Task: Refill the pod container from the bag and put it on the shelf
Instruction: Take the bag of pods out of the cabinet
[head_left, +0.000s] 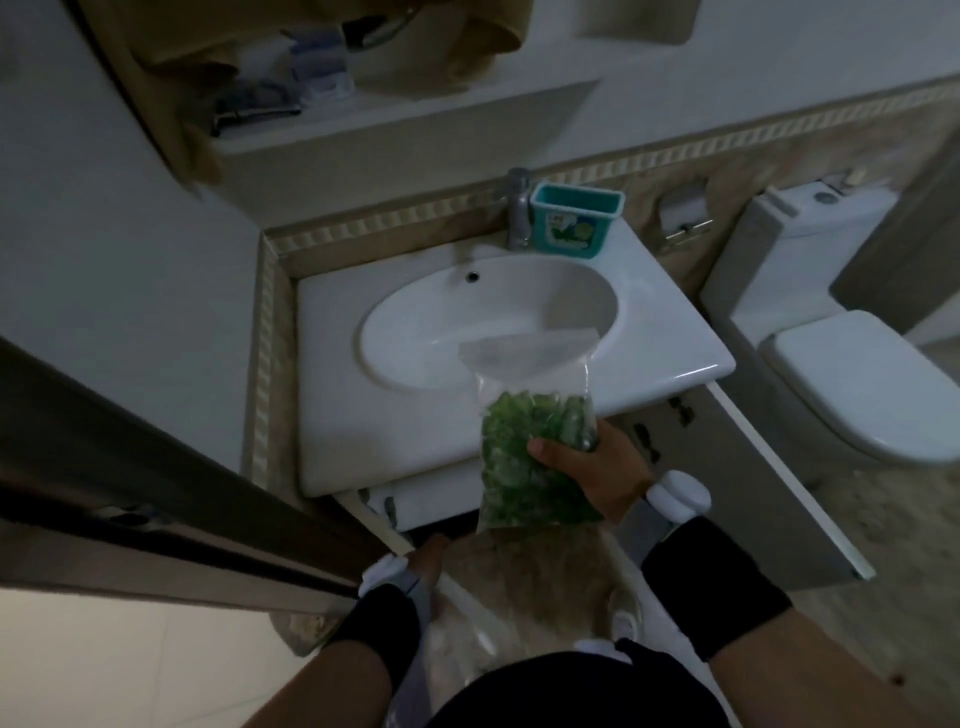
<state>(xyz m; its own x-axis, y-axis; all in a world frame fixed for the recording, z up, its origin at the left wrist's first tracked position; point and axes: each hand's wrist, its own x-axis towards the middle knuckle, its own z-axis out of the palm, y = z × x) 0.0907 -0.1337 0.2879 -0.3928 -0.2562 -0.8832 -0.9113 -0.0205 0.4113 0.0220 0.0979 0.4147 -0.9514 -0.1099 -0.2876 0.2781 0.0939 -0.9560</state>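
My right hand (592, 470) grips a clear bag of green pods (535, 457) by its lower half, above the sink's front edge. The bag's empty top stands up over the basin. The teal pod container (574, 221) stands open on the sink's back rim, just right of the faucet (518, 208). What it holds is hidden from here. My left hand (423, 564) is low, below the sink front, closed on a thin, see-through plastic bag (467, 629) that hangs by my legs. A recessed wall shelf (415, 117) runs above the sink.
The white sink (332, 415) fills the middle. A cabinet door (779, 488) under it hangs open to the right. A toilet (857, 379) stands at right and a dark door (156, 493) at left. Small boxes and a razor lie on the shelf's left part.
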